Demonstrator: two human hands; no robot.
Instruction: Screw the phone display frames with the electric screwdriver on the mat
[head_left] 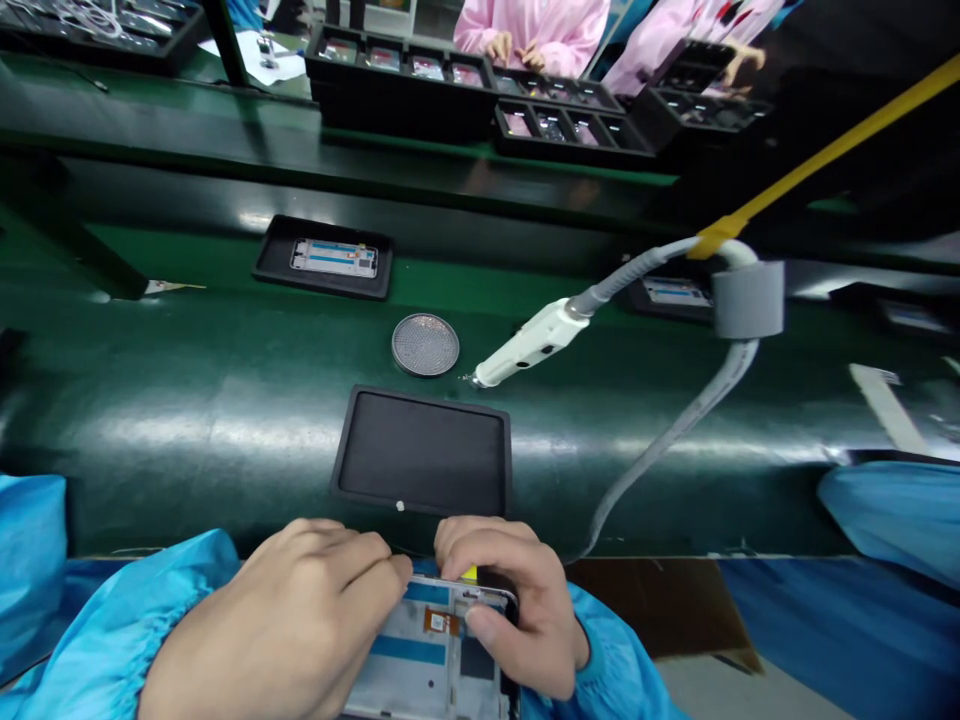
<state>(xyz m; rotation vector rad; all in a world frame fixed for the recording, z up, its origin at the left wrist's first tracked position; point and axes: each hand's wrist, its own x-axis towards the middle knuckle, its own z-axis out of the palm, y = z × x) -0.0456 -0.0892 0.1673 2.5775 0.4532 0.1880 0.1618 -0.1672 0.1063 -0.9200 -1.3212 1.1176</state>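
A phone mid-frame (409, 675) with blue strips, a gold flex cable and a yellow tab lies between my hands at the table's near edge. My right hand (517, 605) grips its right end, thumb on the inner face and fingers over the upper edge. My left hand (292, 610) is closed at the frame's upper edge, its fingertips pressed together; the back of the hand hides the frame's left part. Just beyond sits a black tray (427, 450) with nothing in its recess. A white electric screwdriver (529, 345) hangs above the table, tip pointing left.
A round dish (425, 345) of tiny parts stands behind the tray. Another black tray (322, 283) holds a phone frame. The screwdriver's grey cable (667, 430) loops right, hung from a yellow strap (840, 155). People in pink work across the bench behind black part bins (405, 100).
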